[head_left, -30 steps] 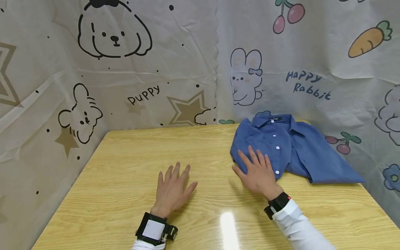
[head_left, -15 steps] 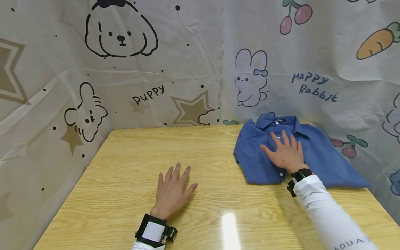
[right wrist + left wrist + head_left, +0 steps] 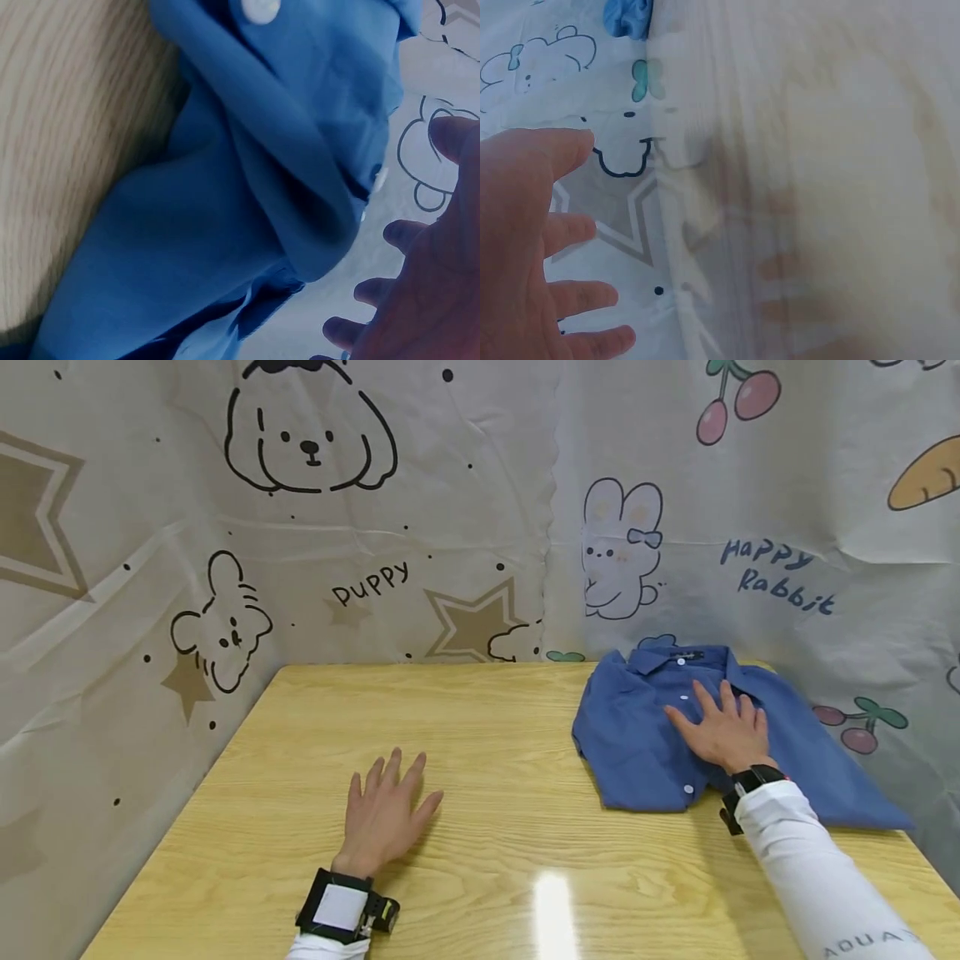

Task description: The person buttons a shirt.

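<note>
A blue button-up shirt (image 3: pixel 645 752) with white buttons lies at the table's back right, collar toward the wall. My right hand (image 3: pixel 726 733) is over the shirt's front, fingers spread and straight, gripping nothing. In the right wrist view the shirt (image 3: pixel 225 187) shows loose folds, and the right hand (image 3: pixel 427 270) appears at the edge, apart from the cloth. My left hand (image 3: pixel 384 818) is over the bare wood left of the shirt, fingers spread and holding nothing. The left wrist view shows that hand (image 3: pixel 532 247) with its fingers extended; a bit of blue cloth (image 3: pixel 628 16) appears at the top.
The light wooden table (image 3: pixel 480 852) reaches back to a printed cloth wall covering (image 3: pixel 465 510), with cartoon animals and fruit on it. A strip of glare lies on the table's front. Both wrists wear black strapped devices (image 3: pixel 337 906).
My right hand has moved right and away from me, from the shirt's lower left to over its middle front. The view has turned slightly right; the left hand now appears slightly further left.
</note>
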`<action>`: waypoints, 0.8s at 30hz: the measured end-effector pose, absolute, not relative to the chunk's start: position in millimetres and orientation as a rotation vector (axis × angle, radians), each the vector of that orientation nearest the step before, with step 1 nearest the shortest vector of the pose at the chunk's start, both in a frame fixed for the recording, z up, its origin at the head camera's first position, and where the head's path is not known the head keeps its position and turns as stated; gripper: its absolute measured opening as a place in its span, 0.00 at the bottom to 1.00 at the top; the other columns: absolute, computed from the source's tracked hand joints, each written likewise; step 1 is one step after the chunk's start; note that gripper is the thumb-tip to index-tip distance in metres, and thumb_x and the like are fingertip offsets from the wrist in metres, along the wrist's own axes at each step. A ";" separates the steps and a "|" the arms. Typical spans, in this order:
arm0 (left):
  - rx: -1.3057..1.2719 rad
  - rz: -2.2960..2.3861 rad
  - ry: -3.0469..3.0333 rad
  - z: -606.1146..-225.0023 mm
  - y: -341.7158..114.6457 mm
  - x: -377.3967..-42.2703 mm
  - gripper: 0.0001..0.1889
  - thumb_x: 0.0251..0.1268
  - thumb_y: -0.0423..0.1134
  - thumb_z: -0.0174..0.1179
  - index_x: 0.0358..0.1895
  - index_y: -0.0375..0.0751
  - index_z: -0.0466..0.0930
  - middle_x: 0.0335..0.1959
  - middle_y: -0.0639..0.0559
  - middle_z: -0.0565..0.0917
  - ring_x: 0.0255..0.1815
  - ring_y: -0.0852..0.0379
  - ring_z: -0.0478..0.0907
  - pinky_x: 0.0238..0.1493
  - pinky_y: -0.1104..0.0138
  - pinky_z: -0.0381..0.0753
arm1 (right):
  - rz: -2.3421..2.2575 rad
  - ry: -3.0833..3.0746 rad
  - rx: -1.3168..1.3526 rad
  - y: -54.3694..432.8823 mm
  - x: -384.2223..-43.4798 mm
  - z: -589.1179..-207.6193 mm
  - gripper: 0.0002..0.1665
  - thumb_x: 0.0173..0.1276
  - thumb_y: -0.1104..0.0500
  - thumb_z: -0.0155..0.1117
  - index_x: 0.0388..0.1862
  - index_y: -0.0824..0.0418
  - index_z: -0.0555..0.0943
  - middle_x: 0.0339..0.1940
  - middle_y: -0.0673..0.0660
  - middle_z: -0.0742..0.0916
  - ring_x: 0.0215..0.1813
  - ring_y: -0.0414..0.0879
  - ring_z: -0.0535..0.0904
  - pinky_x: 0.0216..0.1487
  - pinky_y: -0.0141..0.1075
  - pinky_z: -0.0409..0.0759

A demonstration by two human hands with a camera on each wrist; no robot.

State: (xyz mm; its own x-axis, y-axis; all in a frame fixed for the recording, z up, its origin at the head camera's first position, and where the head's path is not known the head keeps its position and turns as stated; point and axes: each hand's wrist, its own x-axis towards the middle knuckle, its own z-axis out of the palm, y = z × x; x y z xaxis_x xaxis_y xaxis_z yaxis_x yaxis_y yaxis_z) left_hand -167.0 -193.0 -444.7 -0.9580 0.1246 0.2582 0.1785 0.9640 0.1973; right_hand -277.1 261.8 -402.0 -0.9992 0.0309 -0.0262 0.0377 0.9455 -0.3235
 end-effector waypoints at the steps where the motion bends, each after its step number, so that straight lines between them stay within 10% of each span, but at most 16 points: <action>1: -0.233 -0.321 -2.880 -444.9 -192.6 -168.7 0.32 0.67 0.60 0.52 0.69 0.46 0.67 0.69 0.33 0.63 0.67 0.31 0.59 0.60 0.34 0.53 | -0.519 3.074 0.065 264.8 -277.0 -402.0 0.56 0.65 0.22 0.33 0.77 0.60 0.44 0.73 0.77 0.43 0.69 0.77 0.35 0.64 0.67 0.31; 24: -0.529 -0.235 -2.885 -444.9 -100.4 -213.8 0.31 0.68 0.62 0.48 0.70 0.53 0.65 0.69 0.39 0.65 0.68 0.37 0.60 0.62 0.39 0.56 | -0.510 3.068 0.148 292.3 -283.3 -413.0 0.57 0.64 0.22 0.34 0.77 0.61 0.46 0.72 0.77 0.45 0.69 0.79 0.37 0.63 0.68 0.34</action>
